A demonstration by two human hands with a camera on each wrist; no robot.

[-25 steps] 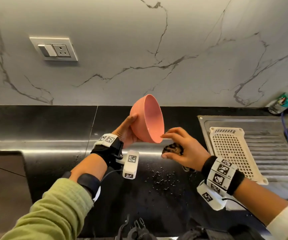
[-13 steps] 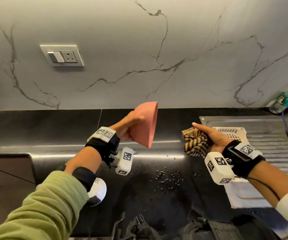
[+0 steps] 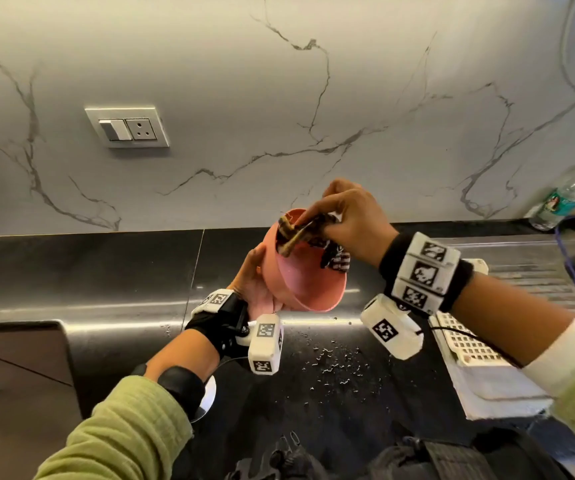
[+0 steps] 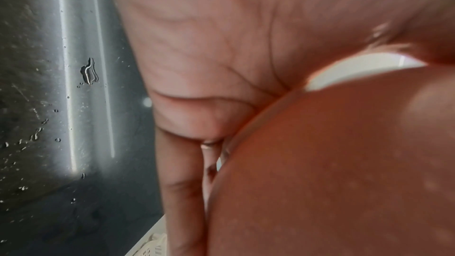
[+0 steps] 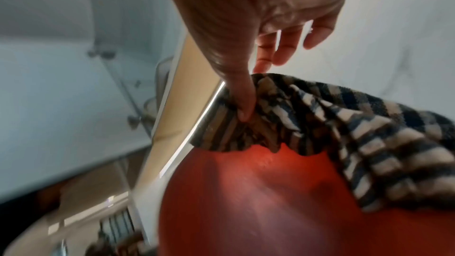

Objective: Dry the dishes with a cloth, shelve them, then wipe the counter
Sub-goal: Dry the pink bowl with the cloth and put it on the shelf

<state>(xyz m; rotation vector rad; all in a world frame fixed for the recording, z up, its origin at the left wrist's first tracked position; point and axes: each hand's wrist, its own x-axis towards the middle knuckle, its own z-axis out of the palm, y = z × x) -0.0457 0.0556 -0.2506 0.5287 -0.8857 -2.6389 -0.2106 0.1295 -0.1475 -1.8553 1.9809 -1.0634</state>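
Note:
A pink bowl [image 3: 301, 284] is held up above the black counter [image 3: 106, 289], tilted with its opening toward me. My left hand [image 3: 256, 282] cups its outer wall from the left, palm against it; in the left wrist view the bowl [image 4: 344, 172] fills the right side against my palm [image 4: 209, 55]. My right hand [image 3: 351, 220] pinches a striped brown-and-cream cloth [image 3: 294, 233] over the bowl's far rim and inside. In the right wrist view the thumb presses the cloth [image 5: 344, 133] on the bowl [image 5: 258, 201].
Water drops [image 3: 334, 362] speckle the counter below the bowl. A white perforated drying tray [image 3: 466, 344] lies on a steel drainboard [image 3: 528, 268] at the right. A plastic water bottle [image 3: 563, 199] stands at the far right wall. A wall socket [image 3: 128, 128] is up left.
The bowl has turned from edge-on to opening toward me. My right hand has come in from the right with the cloth and laid it on the bowl's rim.

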